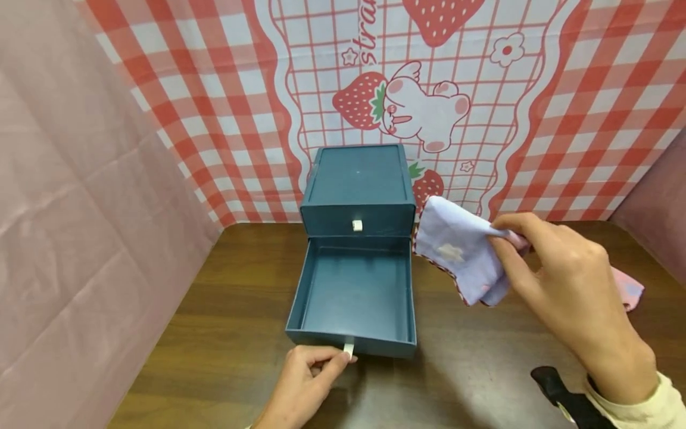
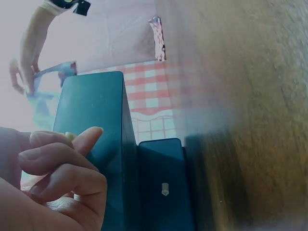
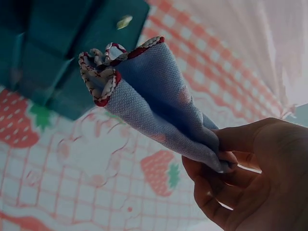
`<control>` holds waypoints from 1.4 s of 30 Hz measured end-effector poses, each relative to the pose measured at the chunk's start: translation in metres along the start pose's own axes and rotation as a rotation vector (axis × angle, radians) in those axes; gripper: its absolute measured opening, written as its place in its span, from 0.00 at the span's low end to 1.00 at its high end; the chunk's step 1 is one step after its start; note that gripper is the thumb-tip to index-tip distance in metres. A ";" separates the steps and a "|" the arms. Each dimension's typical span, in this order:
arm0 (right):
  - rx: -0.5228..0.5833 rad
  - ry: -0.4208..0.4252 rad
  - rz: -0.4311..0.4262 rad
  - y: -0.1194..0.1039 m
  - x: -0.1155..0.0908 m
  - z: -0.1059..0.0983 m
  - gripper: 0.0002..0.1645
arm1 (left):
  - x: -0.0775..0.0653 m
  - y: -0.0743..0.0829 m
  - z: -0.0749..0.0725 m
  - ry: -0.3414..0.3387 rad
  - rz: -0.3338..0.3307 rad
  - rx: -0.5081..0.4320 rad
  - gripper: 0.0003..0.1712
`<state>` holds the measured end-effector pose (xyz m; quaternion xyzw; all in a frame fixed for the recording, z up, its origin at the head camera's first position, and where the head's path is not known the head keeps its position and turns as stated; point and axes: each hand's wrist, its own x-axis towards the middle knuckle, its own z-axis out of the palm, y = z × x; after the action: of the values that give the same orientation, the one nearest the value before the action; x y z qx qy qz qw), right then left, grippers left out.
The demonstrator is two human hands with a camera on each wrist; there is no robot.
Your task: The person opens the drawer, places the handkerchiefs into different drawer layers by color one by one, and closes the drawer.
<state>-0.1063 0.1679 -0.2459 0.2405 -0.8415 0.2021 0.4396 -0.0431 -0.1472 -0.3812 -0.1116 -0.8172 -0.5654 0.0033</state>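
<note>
A dark teal two-drawer box point(image 1: 359, 176) stands against the back cloth, its lower drawer point(image 1: 356, 292) pulled out with a bare floor. My left hand point(image 1: 305, 378) pinches the small white pull tab point(image 1: 348, 350) on that drawer's front. In the left wrist view, curled fingers point(image 2: 72, 178) lie against the drawer front. My right hand point(image 1: 563, 286) pinches a folded lavender cloth point(image 1: 461, 250) by one corner, held up to the right of the box. Red-and-white stitching edges the cloth point(image 3: 149, 101), which hangs in folds from the fingertips in the right wrist view.
A pink folded cloth point(image 1: 627, 289) lies on the wooden table point(image 1: 225, 333) at right, partly behind my right wrist. The closed upper drawer has a white tab point(image 1: 357, 225). A strawberry-print cloth point(image 1: 257, 119) hangs behind, and a pink drape point(image 1: 107, 179) borders the left.
</note>
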 end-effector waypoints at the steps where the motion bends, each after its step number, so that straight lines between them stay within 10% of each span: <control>1: 0.019 0.005 -0.001 -0.005 0.002 0.001 0.13 | 0.000 0.000 0.000 0.000 -0.009 -0.003 0.08; 17: 0.155 0.000 -0.127 -0.042 0.019 0.025 0.27 | 0.002 -0.004 0.000 -0.089 -0.117 -0.105 0.12; 42: 0.344 -0.047 -0.280 -0.054 0.010 0.066 0.18 | -0.001 -0.012 0.008 -0.047 -0.024 -0.105 0.11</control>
<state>-0.1226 0.0855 -0.2657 0.4309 -0.7630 0.2739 0.3963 -0.0435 -0.1435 -0.3952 -0.1151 -0.7877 -0.6046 -0.0285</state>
